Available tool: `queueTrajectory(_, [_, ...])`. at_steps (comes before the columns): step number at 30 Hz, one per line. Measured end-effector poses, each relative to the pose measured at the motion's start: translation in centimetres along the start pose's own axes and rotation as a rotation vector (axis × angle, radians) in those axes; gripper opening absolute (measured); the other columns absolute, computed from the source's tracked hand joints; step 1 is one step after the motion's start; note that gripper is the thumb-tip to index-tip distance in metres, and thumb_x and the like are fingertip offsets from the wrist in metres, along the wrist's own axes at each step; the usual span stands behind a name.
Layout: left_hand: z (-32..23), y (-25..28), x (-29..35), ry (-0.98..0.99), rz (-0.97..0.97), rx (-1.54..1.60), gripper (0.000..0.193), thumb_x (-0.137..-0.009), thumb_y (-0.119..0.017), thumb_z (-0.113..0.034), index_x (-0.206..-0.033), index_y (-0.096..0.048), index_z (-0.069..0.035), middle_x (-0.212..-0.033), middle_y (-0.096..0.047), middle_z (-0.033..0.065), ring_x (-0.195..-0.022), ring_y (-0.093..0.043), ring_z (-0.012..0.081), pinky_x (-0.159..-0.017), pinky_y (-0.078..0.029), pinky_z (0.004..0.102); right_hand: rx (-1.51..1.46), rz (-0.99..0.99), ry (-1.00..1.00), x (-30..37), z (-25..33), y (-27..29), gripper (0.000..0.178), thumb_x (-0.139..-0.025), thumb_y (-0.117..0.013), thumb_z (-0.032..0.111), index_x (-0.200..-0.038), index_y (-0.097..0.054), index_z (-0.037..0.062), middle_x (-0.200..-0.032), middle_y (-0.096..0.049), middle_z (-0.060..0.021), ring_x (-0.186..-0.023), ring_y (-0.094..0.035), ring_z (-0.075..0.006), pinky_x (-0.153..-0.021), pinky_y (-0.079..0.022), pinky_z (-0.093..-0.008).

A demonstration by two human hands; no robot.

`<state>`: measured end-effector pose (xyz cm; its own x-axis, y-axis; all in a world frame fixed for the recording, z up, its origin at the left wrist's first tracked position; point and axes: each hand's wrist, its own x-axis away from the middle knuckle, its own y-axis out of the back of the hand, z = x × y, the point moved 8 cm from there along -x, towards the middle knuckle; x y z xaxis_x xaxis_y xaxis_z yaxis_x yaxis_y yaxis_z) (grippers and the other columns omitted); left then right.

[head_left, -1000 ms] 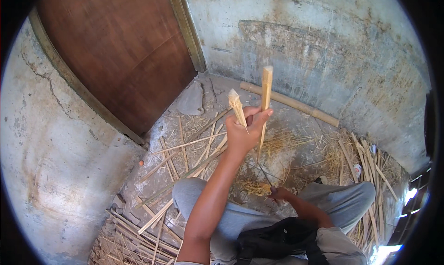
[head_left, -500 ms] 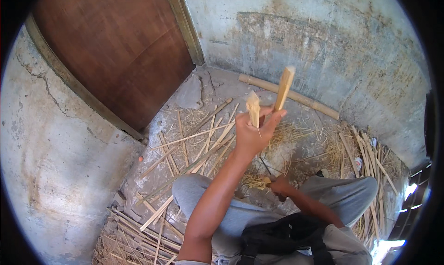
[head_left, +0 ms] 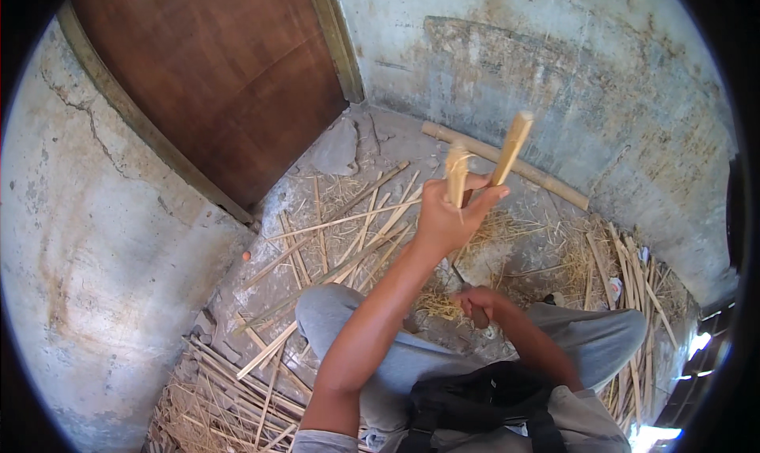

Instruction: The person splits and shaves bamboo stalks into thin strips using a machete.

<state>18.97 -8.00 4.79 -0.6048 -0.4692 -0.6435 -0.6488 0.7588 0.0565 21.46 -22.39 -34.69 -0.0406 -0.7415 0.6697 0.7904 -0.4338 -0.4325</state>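
Observation:
My left hand [head_left: 453, 219] is raised in front of me, its fingers closed around split bamboo. A longer yellowish bamboo piece [head_left: 513, 148] rises past the thumb. Beside it a shorter piece [head_left: 457, 176] has a frayed, splintered top. Whether the two join inside the grip is hidden. Low between my knees, my right hand [head_left: 481, 299] is wrapped around the handle of a knife [head_left: 480, 318]. Its narrow dark blade points away from me, toward the space below my left wrist, and part of it is hard to see. The blade appears apart from the bamboo pieces.
Loose bamboo strips [head_left: 348, 255] are scattered on the floor to the left, with another pile [head_left: 633, 295] at the right. Straw-like shavings [head_left: 495, 227] lie ahead. A bamboo pole [head_left: 546, 182] rests along the far wall, near a brown door [head_left: 214, 81].
The whole view has shifted slightly, so the room appears farther right. My right hand has moved a little away from me with the knife. My left hand keeps its grip on the bamboo.

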Motion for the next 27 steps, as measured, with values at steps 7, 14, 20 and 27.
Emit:
queueTrajectory(7, [-0.2, 0.5, 0.7, 0.056, -0.035, -0.010, 0.013, -0.079, -0.081, -0.012, -0.080, -0.073, -0.002, -0.054, -0.048, -0.0082, -0.049, -0.032, 0.0002, -0.045, -0.023, 0.0209, 1.315, -0.509, -0.011, 0.5, -4.5, 6.1, 0.044, -0.085, -0.065, 0.046, -0.094, -0.057, 0.0035, -0.067, -0.062, -0.0201, -0.068, -0.064, -0.0405, -0.068, -0.050, -0.0455])
queueTrajectory(14, [-0.1, -0.6, -0.2, 0.070, 0.041, -0.018, 0.010, -0.080, -0.079, -0.011, -0.083, -0.075, -0.002, -0.055, -0.049, -0.0079, -0.049, -0.031, 0.0003, -0.044, -0.022, 0.0214, 0.380, -0.260, -0.026, 0.5, -2.8, 0.3, 0.032, -0.081, -0.075, 0.027, -0.071, -0.059, 0.0011, -0.064, -0.059, -0.0098, -0.055, -0.060, -0.0199, -0.055, -0.050, -0.0384])
queueTrajectory(20, [1.4, 1.4, -0.2, 0.127, -0.081, -0.042, 0.010, -0.082, -0.079, -0.011, -0.078, -0.072, -0.003, -0.053, -0.046, -0.0084, -0.049, -0.032, 0.0006, -0.045, -0.022, 0.0223, 1.130, -0.658, 0.195, 2.7, -1.5, 3.9, 0.034, -0.080, -0.077, 0.027, -0.072, -0.059, -0.0014, -0.061, -0.058, -0.0087, -0.054, -0.060, -0.0202, -0.055, -0.050, -0.0374])
queueTrajectory(27, [1.0, -1.2, -0.5, 0.119, 0.003, 0.025, 0.011, -0.081, -0.079, -0.010, -0.082, -0.072, -0.001, -0.053, -0.044, -0.0089, -0.050, -0.031, 0.0005, -0.045, -0.020, 0.0229, 0.264, -0.342, 0.023, -1.0, -4.5, 1.5, 0.035, -0.084, -0.073, 0.028, -0.070, -0.056, -0.0002, -0.061, -0.059, -0.0090, -0.052, -0.058, -0.0212, -0.050, -0.049, -0.0381])
